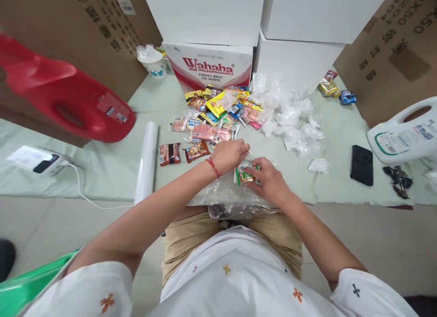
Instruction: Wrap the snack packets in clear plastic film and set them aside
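Note:
My right hand (271, 180) has its fingers closed round a small green-and-white snack packet (243, 175) near the table's front edge. Just left of it and slightly farther off is my left hand (232, 154), its fingers pressed together; what they pinch, if anything, is hidden. Clear plastic film (223, 189) lies under both hands and hangs over the edge towards my lap. Beyond my left hand is a pile of wrapped snacks (208, 134), with a brown cookie packet (197, 151) and a dark red packet (170, 154) at its near side.
Crumpled clear plastic balls (293, 112) lie right of the pile. A white film roll (146, 162) is on the left, below a red jug (68, 94). At right are a phone (362, 166), keys (398, 181) and a white bottle (404, 130). A Wahaha box (210, 66) stands behind.

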The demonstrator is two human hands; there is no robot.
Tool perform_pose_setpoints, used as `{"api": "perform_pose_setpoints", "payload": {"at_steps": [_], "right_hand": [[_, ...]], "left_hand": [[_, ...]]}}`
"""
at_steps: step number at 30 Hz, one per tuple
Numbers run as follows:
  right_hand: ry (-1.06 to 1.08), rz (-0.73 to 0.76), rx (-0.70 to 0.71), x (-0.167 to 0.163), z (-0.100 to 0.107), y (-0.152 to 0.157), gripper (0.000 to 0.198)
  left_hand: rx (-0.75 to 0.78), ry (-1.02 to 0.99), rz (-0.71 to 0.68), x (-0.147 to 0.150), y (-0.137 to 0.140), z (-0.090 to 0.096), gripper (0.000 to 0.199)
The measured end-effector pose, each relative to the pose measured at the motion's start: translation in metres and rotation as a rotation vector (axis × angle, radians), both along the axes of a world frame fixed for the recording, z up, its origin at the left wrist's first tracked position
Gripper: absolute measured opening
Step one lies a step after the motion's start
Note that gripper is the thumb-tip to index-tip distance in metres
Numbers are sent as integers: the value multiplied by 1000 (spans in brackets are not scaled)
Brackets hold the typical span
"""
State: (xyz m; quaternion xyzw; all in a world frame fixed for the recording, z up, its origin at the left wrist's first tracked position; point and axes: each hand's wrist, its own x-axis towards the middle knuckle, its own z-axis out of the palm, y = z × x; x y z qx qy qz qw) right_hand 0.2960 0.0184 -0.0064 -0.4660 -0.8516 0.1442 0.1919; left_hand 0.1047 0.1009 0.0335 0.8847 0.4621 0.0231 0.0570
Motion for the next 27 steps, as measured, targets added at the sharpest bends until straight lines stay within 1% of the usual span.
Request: {"api": "perform_pose_setpoints", "payload": {"at_steps": [2,4,6,7,10,12,14,16,17,18,19,20,21,23,25,27], "right_hand": [[-2,-32,0,-2,-4,2,38],[16,-30,-6,-5,-10,3,33],[76,-18,-12,-8,-16,1,30],[117,-19,-18,-8,-19,0,31],[245,-45,-87,-5,-22,-4,45],[290,-66,-143,2,-17,-5,48],[291,-112,-108,8,-8,1,47],[219,-130,-25,12,4,13,56],[156,-102,-7,13,10,20,61],[79,-48,-18,13,15,28,65],[0,14,-49,13,21,36,64],[-66,68,-78,14,25,42,57],[-108,103,-90,15,28,47,46],[-128,123,-59,21,30,49,26],[-111,141,-18,31,24,43,22],[-118,189,-34,43,14,31,25]], "left_hand": [[13,19,-56,3,-15,6,24],[22,10,-71,2,-33,4,21],[30,-37,-20,-3,-51,-5,22],[33,-79,19,-6,-59,-12,24],[57,-225,64,-15,-79,-35,30],[82,-262,49,-16,-87,-48,30],[99,-258,34,-15,-91,-56,29],[103,-247,27,-13,-92,-61,31],[108,-240,24,-13,-92,-61,32],[114,-233,20,-13,-92,-62,32],[120,-227,17,-13,-91,-61,33],[123,-224,17,-13,-91,-61,33],[127,-224,19,-14,-91,-61,33],[126,-231,21,-15,-91,-63,31],[114,-235,12,-16,-91,-67,31],[98,-228,-9,-16,-92,-71,31]]}}
